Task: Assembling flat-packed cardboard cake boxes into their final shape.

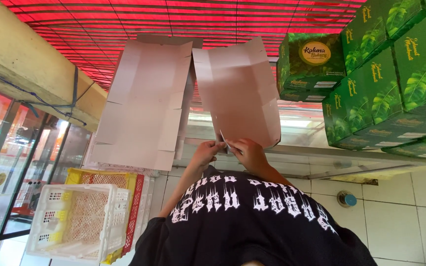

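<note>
**Both hands pinching the flat carton's near edge**

Your left hand (207, 151) and right hand (250, 152) each pinch the near edge of the pale pink, unfolded flat cardboard carton blank (240, 91), fingertips pressed together on a small flap between them. The blank stands raised in front of your black printed shirt (247, 216). Just left of the blank lies a second flat pink cardboard sheet (141, 101). Right of it, stacked green leaf-printed boxes (385, 79). Below-left, a white plastic lattice crate (75, 221) sits on a yellow one (107, 178).
</note>
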